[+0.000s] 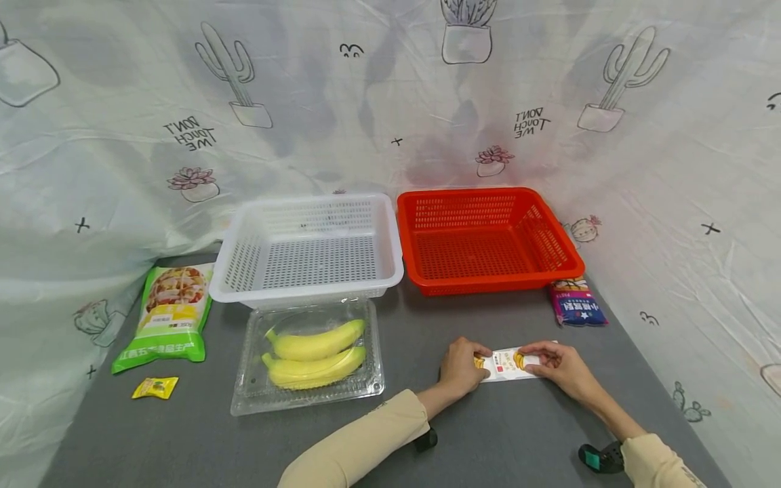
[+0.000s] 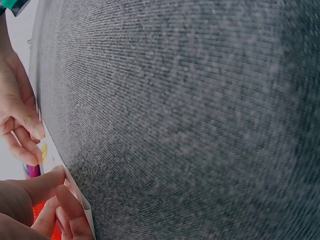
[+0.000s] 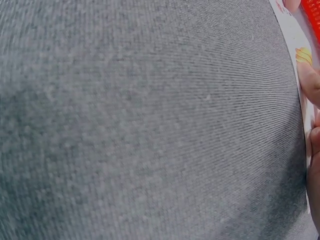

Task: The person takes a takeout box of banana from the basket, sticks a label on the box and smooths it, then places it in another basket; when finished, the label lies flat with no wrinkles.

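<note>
A narrow white packet [image 1: 504, 367] printed with bananas and a small red label lies at the front right of the grey table. My left hand [image 1: 459, 369] pinches its left end between thumb and fingers. At the other end, the thumb and fingers of my right hand [image 1: 566, 371] grip it over a banana picture. In the left wrist view the packet's folded edge [image 2: 75, 187] shows close to the left fingers. A strip of the packet [image 3: 290, 25] runs along the right border of the right wrist view, beside the right thumb.
A white basket [image 1: 305, 293] and a red basket [image 1: 488, 283] stand at the back. Two bananas [image 1: 317, 342] sit in a clear plastic container [image 1: 244, 400]. On the left are a green food bag [image 1: 173, 315] and a yellow wrapped sweet [image 1: 155, 388]; a purple packet [image 1: 577, 305] lies by the red basket.
</note>
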Demonstrator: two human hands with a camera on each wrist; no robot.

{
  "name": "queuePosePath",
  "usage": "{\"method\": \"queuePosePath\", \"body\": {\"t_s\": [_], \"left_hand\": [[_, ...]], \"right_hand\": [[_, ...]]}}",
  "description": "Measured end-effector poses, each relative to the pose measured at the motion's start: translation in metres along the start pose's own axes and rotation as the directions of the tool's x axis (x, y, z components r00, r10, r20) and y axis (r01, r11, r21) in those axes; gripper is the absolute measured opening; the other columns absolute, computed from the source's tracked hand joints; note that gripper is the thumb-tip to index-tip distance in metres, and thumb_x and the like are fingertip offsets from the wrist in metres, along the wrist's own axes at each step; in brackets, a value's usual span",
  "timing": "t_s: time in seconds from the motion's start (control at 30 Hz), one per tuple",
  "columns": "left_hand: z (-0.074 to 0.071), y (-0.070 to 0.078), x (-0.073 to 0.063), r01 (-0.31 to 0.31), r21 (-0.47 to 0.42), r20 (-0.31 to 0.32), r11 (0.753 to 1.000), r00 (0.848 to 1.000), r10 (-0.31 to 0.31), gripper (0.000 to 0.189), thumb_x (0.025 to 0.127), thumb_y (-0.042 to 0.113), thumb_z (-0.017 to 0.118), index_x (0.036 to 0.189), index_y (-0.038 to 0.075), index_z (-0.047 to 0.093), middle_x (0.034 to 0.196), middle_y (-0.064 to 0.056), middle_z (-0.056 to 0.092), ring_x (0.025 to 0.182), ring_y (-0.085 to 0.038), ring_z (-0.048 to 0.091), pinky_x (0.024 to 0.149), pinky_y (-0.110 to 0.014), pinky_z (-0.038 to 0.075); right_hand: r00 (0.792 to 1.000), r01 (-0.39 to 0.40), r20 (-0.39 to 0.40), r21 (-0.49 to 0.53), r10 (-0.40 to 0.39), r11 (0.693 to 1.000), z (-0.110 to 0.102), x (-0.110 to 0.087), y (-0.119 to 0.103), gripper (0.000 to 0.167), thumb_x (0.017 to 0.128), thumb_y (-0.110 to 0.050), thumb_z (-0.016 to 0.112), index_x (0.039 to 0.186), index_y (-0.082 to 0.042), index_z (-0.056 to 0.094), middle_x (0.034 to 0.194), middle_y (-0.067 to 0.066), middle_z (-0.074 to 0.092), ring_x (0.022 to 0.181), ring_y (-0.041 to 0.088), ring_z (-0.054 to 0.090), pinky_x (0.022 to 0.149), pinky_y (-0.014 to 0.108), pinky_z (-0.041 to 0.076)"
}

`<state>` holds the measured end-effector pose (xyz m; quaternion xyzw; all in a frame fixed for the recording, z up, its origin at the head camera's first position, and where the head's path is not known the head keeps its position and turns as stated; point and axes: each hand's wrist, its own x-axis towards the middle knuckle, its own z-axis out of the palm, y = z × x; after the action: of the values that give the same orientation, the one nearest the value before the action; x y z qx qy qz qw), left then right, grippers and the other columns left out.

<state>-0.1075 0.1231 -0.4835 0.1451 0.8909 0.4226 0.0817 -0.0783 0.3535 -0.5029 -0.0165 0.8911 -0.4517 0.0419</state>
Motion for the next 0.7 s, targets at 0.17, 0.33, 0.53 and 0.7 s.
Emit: {"method": "queuePosePath", "body": {"t_s": [0.17,0.33,0.53,0.7], "left_hand": [[0.0000,-0.0010,0.0008,-0.015,0.003,0.003,1.000,1.000,0.015,0.026,0.065,0.002,0.085,0.088,0.012,0.077,0.080,0.000,0.057,0.073,-0.010,0.053,0.061,-0.023,0.041],[0.0008,-0.0015,0.0017,-0.006,-0.003,0.007,1.000,1.000,0.006,0.026,0.066,0.002,0.085,0.089,0.011,0.077,0.081,0.000,0.058,0.074,-0.009,0.054,0.062,-0.023,0.041],[0.0002,-0.0009,0.0025,0.000,0.010,0.002,1.000,1.000,0.000,0.026,0.066,0.002,0.085,0.089,0.011,0.077,0.081,0.001,0.058,0.074,-0.009,0.053,0.063,-0.023,0.041],[0.0000,-0.0010,0.0021,-0.005,0.002,0.009,1.000,1.000,0.005,0.027,0.066,0.002,0.084,0.090,0.011,0.076,0.080,0.001,0.056,0.071,-0.008,0.050,0.061,-0.022,0.038]], "right_hand": [[1.000,0.002,-0.024,0.004,-0.002,1.000,0.0015,-0.0009,0.0000,0.031,0.081,-0.009,0.076,0.110,0.000,0.068,0.086,0.007,0.056,0.064,0.005,0.043,0.053,0.021,0.036],[0.998,0.036,-0.052,0.004,-0.036,0.999,0.0032,-0.0030,-0.0002,0.034,0.082,-0.009,0.076,0.113,0.000,0.067,0.083,0.006,0.055,0.065,0.006,0.043,0.052,0.021,0.035],[0.992,0.114,-0.048,0.024,-0.113,0.993,0.0048,-0.0033,-0.0014,0.028,0.083,-0.005,0.074,0.109,0.001,0.068,0.081,0.004,0.054,0.063,0.005,0.042,0.050,0.022,0.034],[0.987,0.137,-0.082,-0.028,-0.139,0.990,0.0074,-0.0044,-0.0054,0.026,0.080,0.000,0.075,0.106,0.000,0.068,0.087,0.007,0.062,0.067,0.007,0.045,0.054,0.021,0.037]]}}
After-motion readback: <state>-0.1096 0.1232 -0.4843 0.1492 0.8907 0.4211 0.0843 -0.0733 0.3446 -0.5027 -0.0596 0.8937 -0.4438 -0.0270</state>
